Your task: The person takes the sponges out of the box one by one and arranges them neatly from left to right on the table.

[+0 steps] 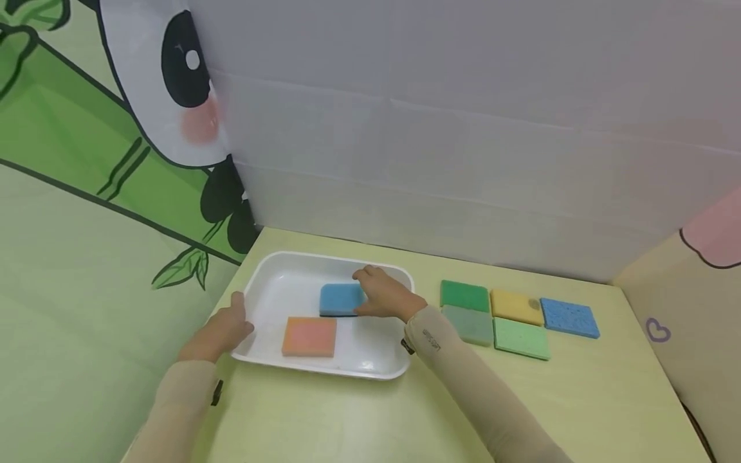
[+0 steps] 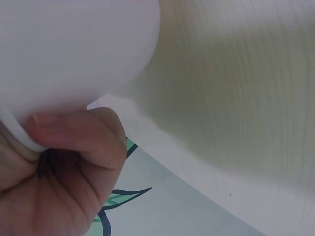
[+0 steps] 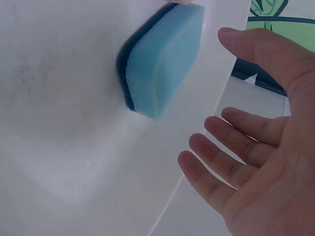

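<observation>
A white tray sits on the table, its left rim pinched between the thumb and curled fingers of my left hand. The left wrist view shows that hand closely, gripping the rim. Inside the tray lies a blue sponge with a dark underside, and nearer me an orange-pink sponge. My right hand hovers over the tray just right of the blue sponge. Seen from the right wrist, its fingers are spread, with a gap between them and the blue sponge.
Right of the tray lie several more sponges on the table: dark green, grey-green, yellow, light green and blue. A white wall covering rises behind; a panda-and-bamboo print is at left.
</observation>
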Demonstrator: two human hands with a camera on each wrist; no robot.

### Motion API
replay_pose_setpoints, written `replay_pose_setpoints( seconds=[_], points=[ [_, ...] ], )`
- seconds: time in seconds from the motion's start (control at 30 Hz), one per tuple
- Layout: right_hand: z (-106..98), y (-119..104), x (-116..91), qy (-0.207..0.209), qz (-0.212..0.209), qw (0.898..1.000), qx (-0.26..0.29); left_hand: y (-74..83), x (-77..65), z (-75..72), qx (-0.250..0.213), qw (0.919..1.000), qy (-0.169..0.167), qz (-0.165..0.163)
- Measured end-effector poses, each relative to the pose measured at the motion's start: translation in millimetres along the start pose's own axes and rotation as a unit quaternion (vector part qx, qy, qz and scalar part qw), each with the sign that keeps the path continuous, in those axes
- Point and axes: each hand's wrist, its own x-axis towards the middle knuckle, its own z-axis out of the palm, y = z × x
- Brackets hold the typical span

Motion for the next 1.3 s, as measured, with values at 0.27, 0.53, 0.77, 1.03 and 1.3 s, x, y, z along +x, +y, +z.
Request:
replay_pose_setpoints(
  seconds=[0.27,0.53,0.77,1.03,1.3],
  points=[
    [13.2,-3.6,20.1,-0.008,-0.003,0.999,-0.04,0.8,1.1,0.8,-0.002,1.0,0.0,-0.006],
    [28.0,-5.7,37.3,-0.018,0.007,0.998,-0.065,-1.7,3.2,3.7,-0.003,1.0,0.005,0.003],
    [35.7,-5.3,41.3,-0.014,0.021,0.997,-0.076,-0.8,0.8,1.1,-0.003,1.0,0.002,-0.008],
    [37.9,-9.5,38.1,-0.003,0.024,0.998,-0.056,-4.1,-0.8,-2.0,0.004,1.0,0.001,-0.004],
    [35.7,-14.8,33.1,0.017,0.02,0.998,-0.062,-10.6,-1.5,-6.7,0.013,0.9999,-0.001,-0.001]
  ],
)
